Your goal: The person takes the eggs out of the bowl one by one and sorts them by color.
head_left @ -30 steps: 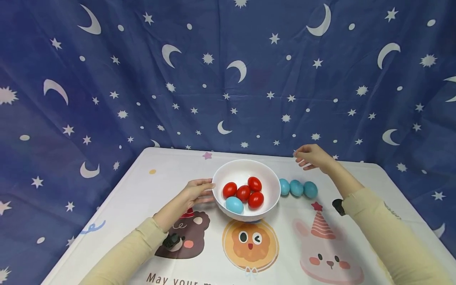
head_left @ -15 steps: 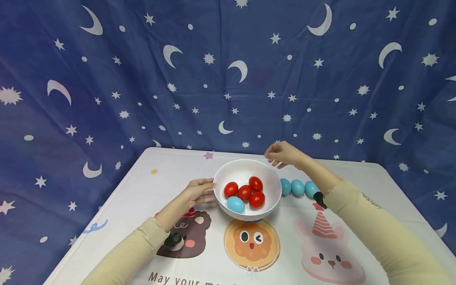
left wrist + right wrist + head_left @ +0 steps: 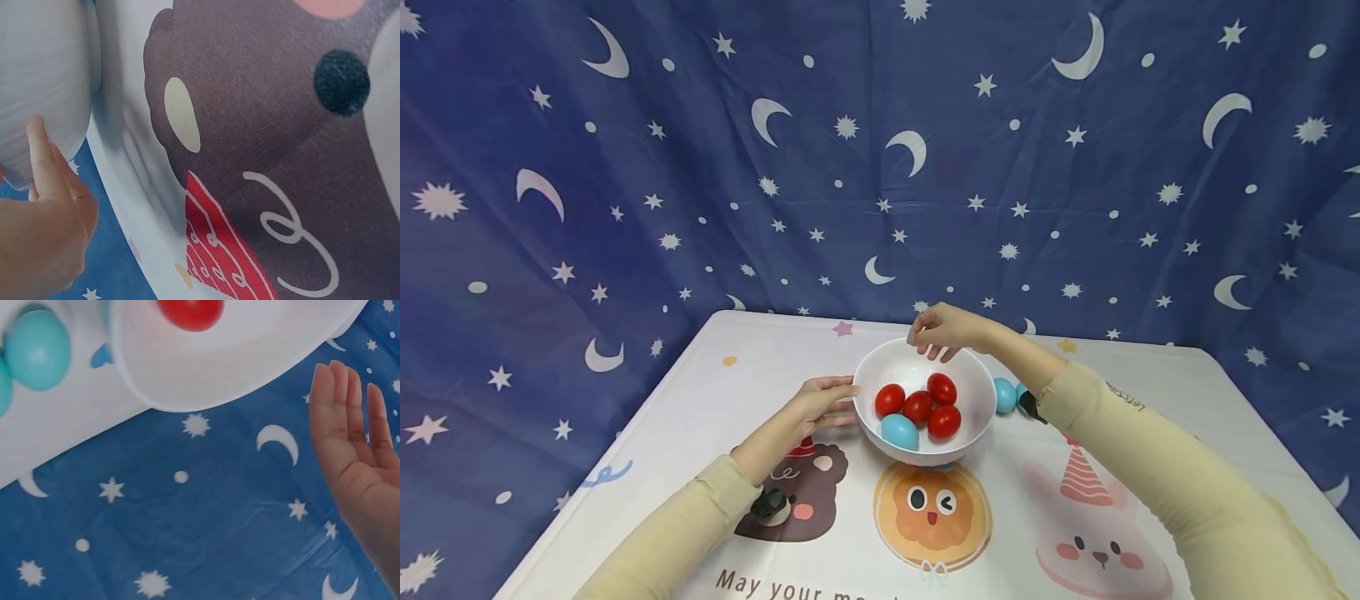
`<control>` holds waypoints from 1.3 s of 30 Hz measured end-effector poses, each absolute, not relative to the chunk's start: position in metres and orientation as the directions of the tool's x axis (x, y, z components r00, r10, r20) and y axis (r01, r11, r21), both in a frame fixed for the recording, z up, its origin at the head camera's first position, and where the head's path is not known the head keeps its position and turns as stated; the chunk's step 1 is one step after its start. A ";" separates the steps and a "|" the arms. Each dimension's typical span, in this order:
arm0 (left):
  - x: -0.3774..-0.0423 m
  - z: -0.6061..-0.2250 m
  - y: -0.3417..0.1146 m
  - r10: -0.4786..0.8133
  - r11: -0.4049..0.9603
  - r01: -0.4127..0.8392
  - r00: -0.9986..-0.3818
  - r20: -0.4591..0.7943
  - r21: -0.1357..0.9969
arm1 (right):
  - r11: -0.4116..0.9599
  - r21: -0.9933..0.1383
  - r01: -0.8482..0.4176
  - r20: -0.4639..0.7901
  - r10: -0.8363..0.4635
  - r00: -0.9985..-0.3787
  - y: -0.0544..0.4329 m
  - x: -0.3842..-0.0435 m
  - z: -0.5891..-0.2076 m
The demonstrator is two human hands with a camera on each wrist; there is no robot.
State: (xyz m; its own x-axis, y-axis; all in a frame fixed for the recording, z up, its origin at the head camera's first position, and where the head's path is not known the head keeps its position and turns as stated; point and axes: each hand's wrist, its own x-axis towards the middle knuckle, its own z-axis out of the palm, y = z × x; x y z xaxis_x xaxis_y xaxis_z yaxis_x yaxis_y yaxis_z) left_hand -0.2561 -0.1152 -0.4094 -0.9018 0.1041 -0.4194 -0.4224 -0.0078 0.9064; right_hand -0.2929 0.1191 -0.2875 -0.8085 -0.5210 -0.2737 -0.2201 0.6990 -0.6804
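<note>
A white bowl [image 3: 887, 367] stands on the table with several red eggs [image 3: 944, 422] and one light-blue egg [image 3: 899, 432] inside. At its left side, my left hand [image 3: 815, 403] holds the bowl, one fingertip at the rim and other fingers [image 3: 45, 162] against the outer wall. Over the bowl's far rim hovers my right hand [image 3: 951, 327], fingers loose and holding nothing; its palm and nearly straight fingers show in the right wrist view. Right of the bowl lie turquoise eggs [image 3: 1005, 395], partly hidden by the right sleeve.
A white cloth printed with a bear [image 3: 812, 500], a round orange face [image 3: 932, 517] and a rabbit [image 3: 1101, 542] covers the table. Behind it hangs a dark blue curtain [image 3: 820, 167] with moons and stars. A small black device [image 3: 767, 505] sits at the left cuff.
My right hand has moved left from above the turquoise eggs to above the bowl's far rim, and its sleeve now covers some of those eggs. My left hand stays at the bowl.
</note>
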 end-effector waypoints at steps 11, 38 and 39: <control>-0.257 -0.410 -0.114 0.117 -0.012 -0.416 -0.904 -0.412 0.909 | 0.798 -0.576 -0.178 -0.524 -0.528 -0.668 0.084 -0.297 -0.312; -0.254 -0.409 -0.113 0.109 -0.008 -0.412 -0.906 -0.409 0.911 | 0.890 -0.440 -0.117 -0.760 -0.439 -0.479 0.069 -0.292 -0.349; -0.254 -0.409 -0.113 0.108 -0.007 -0.411 -0.907 -0.408 0.912 | 0.890 -0.440 -0.115 -0.767 -0.440 -0.467 0.069 -0.292 -0.350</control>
State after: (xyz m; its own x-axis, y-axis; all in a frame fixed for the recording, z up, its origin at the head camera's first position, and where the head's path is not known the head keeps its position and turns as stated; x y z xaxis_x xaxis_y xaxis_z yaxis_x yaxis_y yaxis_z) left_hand -0.2543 -0.1134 -0.4090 -0.9066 0.1085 -0.4078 -0.4110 -0.0071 0.9116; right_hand -0.2920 0.0686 -0.3501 -0.4672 -0.4396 -0.7671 -0.1150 0.8904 -0.4403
